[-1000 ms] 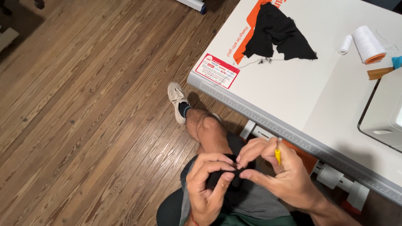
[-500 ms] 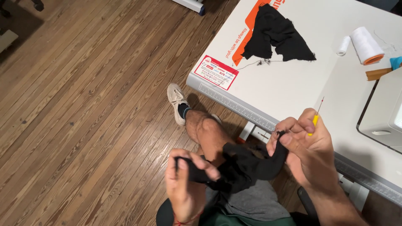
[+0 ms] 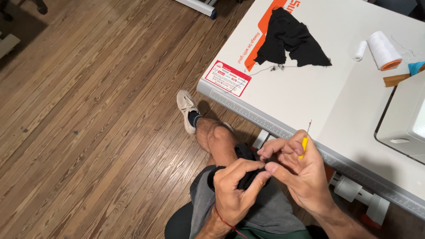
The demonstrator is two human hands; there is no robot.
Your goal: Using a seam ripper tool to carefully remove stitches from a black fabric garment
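black cloth (image 3: pixel 246 177) bunched over the lap, below the counter (image 3: pixel 310 102) edge | left hand (image 3: pixel 234 188) closed on cloth | right hand (image 3: pixel 299 170) pinches cloth, holds yellow tool (image 3: pixel 304 146) | soft, light, floppy (best pinched near the work spot)

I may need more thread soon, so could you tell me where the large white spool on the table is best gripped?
Grip the large white spool around its wound white middle, coming down from above. It lies tipped on the table, orange base toward the near edge, with bare tabletop on its near side, and the small white spool lying close to its left.
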